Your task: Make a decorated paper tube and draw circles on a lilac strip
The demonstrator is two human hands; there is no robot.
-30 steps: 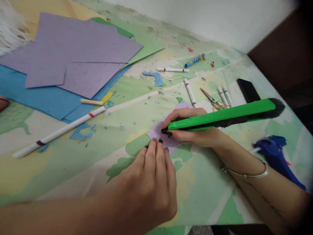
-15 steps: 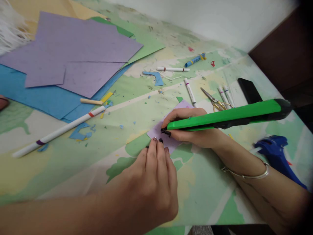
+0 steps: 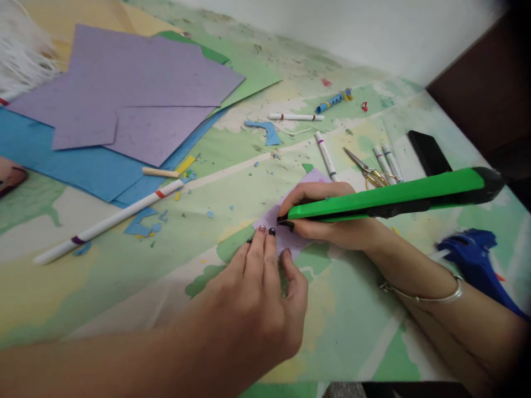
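Observation:
A small piece of purple paper (image 3: 292,241) lies on the patterned tablecloth at the middle. My right hand (image 3: 327,215) is closed around a green and black utility knife (image 3: 385,193), whose front end is down at the paper; its blade is hidden by the fingers. The fingers of my left hand (image 3: 265,298) rest on the lower left part of the paper, fingers stretched out, thumb a little apart. The two hands are close together, with the left fingertips just beside the knife's tip.
Purple sheets (image 3: 141,72) and blue sheets (image 3: 83,160) cover the upper left. Joined markers (image 3: 120,218) lie left. Gold-handled scissors (image 3: 365,168), a black phone-like object (image 3: 429,152) and a blue glue gun (image 3: 473,249) are right. Someone's fingertip (image 3: 12,176) shows at the left edge.
My left thumb has moved away from the other fingers. The view has shifted slightly, and more of the fingertip at the left edge shows. The knife stays in my right hand.

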